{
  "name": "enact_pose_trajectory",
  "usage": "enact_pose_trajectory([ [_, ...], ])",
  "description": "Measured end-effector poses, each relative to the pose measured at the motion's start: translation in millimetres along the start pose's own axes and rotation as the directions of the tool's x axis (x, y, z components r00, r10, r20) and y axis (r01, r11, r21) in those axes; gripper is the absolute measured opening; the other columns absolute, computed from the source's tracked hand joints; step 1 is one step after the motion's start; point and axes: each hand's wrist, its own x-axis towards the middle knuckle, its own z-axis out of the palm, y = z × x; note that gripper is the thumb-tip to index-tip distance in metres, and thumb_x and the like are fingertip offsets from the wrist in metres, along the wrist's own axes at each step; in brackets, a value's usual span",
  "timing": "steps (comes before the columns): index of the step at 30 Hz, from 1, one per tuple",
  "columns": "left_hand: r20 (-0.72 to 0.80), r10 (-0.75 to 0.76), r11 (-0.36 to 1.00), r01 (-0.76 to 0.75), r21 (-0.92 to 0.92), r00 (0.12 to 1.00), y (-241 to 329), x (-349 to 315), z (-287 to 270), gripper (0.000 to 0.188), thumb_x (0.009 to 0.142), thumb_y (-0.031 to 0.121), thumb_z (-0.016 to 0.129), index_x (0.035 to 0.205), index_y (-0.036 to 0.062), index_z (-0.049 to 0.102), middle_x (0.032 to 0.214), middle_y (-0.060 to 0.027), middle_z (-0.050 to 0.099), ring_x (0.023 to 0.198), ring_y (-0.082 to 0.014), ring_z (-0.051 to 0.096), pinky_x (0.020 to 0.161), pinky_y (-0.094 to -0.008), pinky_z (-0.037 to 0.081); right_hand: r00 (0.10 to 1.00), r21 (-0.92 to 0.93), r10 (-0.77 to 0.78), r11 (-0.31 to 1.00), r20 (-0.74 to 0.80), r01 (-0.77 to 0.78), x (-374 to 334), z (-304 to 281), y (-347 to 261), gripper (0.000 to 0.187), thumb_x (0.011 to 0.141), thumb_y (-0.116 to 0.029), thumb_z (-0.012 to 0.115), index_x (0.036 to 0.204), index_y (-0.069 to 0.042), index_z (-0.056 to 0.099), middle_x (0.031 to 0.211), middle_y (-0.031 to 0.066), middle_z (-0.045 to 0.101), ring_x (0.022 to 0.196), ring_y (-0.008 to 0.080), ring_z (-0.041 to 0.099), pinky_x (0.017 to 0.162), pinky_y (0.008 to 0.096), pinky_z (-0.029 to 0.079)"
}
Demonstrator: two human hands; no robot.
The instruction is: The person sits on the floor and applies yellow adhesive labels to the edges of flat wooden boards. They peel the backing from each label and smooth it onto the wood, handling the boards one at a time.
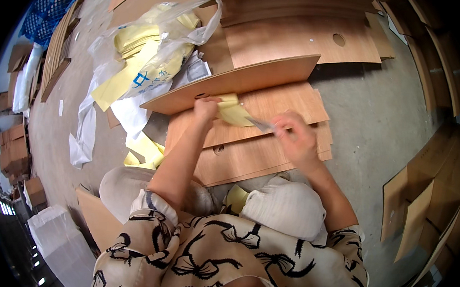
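Observation:
My left hand is closed on one end of a yellow paper-like strip, right against a wooden board that stands on its long edge. A small dark hole in that board is partly covered by the fingers. To the right, my right hand pinches a thin, pale, see-through piece, blurred, whose tip meets the strip's right end; whether the two are joined I cannot tell. Under both hands lie several flat wood-faced boards, stacked unevenly.
A clear plastic bag full of yellow sheets lies at the upper left, with yellow scraps nearer me. More wood-faced boards are stacked at the far side. Folded cardboard stands at the right, a blue crate at the far left.

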Motion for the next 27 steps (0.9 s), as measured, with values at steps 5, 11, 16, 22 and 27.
enact_pose_trajectory([
  [5, 0.23, 0.328, 0.834, -0.395, 0.385, 0.916, 35.5, -30.5, 9.6, 0.028, 0.077, 0.02, 0.051, 0.081, -0.0017, 0.068, 0.073, -0.0164, 0.066, 0.07, -0.0249, 0.064, 0.068, -0.0357, 0.049, 1.0, -0.409, -0.015, 0.912, 0.021, 0.023, 45.6, -43.1, 68.0, 0.008, 0.078, 0.0, 0.058, 0.084, -0.005, 0.056, 0.083, 0.0083, 0.059, 0.082, 0.0253, 0.057, 0.08, 0.0356, 0.044],
  [11, 0.484, 0.65, 0.381, -0.802, 0.461, 0.587, 60.5, -54.9, 92.2, 0.024, 0.082, 0.032, 0.061, 0.097, 0.0141, 0.069, 0.084, -0.0123, 0.067, 0.076, -0.0284, 0.065, 0.07, -0.0367, 0.051, 0.965, -0.514, -0.151, 0.823, 0.213, 0.242, 68.9, -32.6, 99.8, 0.014, 0.073, -0.001, 0.06, 0.086, -0.007, 0.056, 0.085, 0.0068, 0.058, 0.086, 0.0255, 0.055, 0.086, 0.0366, 0.039],
  [16, 0.394, 0.673, 0.456, -0.771, 0.445, 0.626, 51.9, -37.0, 123.8, 0.022, 0.083, 0.029, 0.062, 0.095, 0.0133, 0.07, 0.079, -0.0107, 0.067, 0.071, -0.0254, 0.065, 0.066, -0.0342, 0.051, 0.962, -0.599, -0.271, 0.766, 0.028, 0.234, 64.2, -34.0, 105.0, 0.024, 0.07, -0.004, 0.063, 0.093, -0.009, 0.059, 0.094, 0.0066, 0.061, 0.092, 0.0272, 0.054, 0.093, 0.0383, 0.036],
  [22, 0.326, 0.643, 0.491, -0.7, 0.519, 0.693, 49.3, -30.1, 145.4, 0.023, 0.083, 0.03, 0.061, 0.095, 0.0129, 0.07, 0.076, -0.0117, 0.066, 0.071, -0.0274, 0.065, 0.066, -0.0359, 0.051, 0.95, -0.26, 0.17, 0.936, -0.262, -0.238, 34.3, -31.5, 125.7, 0.008, 0.074, -0.008, 0.064, 0.081, -0.004, 0.062, 0.087, 0.0107, 0.062, 0.086, 0.029, 0.057, 0.075, 0.0377, 0.047],
  [27, 0.319, 0.636, 0.48, -0.683, 0.55, 0.703, 48.2, -23.7, 149.4, 0.025, 0.082, 0.032, 0.061, 0.093, 0.0118, 0.07, 0.076, -0.0127, 0.066, 0.071, -0.0286, 0.064, 0.067, -0.0373, 0.051, 0.93, -0.318, 0.363, 0.889, 0.049, -0.33, 51.8, -28.1, 144.9, 0.012, 0.076, -0.012, 0.062, 0.085, -0.004, 0.063, 0.084, 0.0148, 0.063, 0.082, 0.0316, 0.059, 0.073, 0.0399, 0.048],
])
